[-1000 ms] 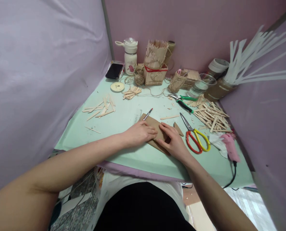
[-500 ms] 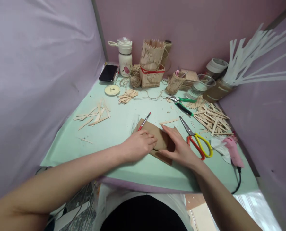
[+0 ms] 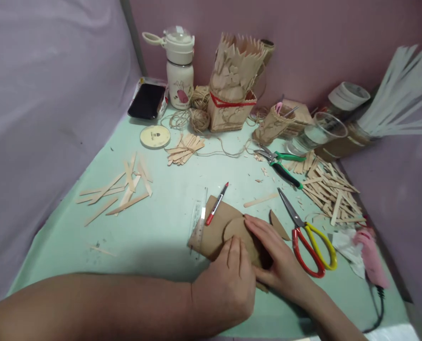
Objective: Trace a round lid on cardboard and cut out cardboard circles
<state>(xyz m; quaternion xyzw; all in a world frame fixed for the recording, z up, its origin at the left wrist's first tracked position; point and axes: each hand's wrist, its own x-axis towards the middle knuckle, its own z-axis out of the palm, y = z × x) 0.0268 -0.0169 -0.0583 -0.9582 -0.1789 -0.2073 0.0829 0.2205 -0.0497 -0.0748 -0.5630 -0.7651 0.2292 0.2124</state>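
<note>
A round cardboard disc (image 3: 239,230) rests on a flat cardboard piece (image 3: 216,232) near the front of the table. My left hand (image 3: 230,279) has its fingers bent together over the disc's near left edge; the thumb is hidden. From the right, my right hand (image 3: 280,255) grips the disc between its fingers on the far edge and its thumb on the near one. A red-tipped marker (image 3: 217,203) and a clear ruler (image 3: 198,229) lie on the cardboard's left part. Right of the disc is a small curved cardboard scrap (image 3: 279,225).
Scissors (image 3: 305,237) lie right of my right hand, with a pink glue gun (image 3: 372,260) beyond. Behind them are green-handled pruners (image 3: 282,166) and piled craft sticks (image 3: 333,192). Loose sticks (image 3: 116,192) lie left. A bottle (image 3: 180,71) and stick baskets (image 3: 232,94) stand behind.
My left hand has shifted right, from lying flat across the cardboard to curled fingers on the disc's near edge. The view is closer, and the curved scrap now shows more fully.
</note>
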